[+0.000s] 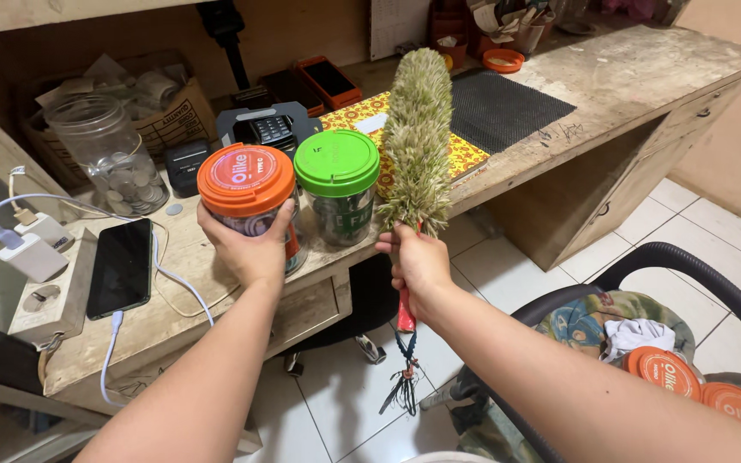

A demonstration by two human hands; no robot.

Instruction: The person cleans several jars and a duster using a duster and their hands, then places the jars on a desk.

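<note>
The orange-lidded jar (pixel 249 199) is clasped by the left hand (pixel 246 244) at the front edge of the wooden desk (pixel 628 73), touching a green-lidded jar (pixel 337 195). The feather duster (pixel 417 137) is gripped by its red handle in the closed right hand (pixel 413 266), head upright over the desk. For clean dusting, the jar is best kept steady and lifted clear of its neighbour while the lid is brushed lightly. Counted: three orange lids, one green lid, one duster, one smartphone (pixel 119 267), one glass jar of coins (pixel 109 154).
</note>
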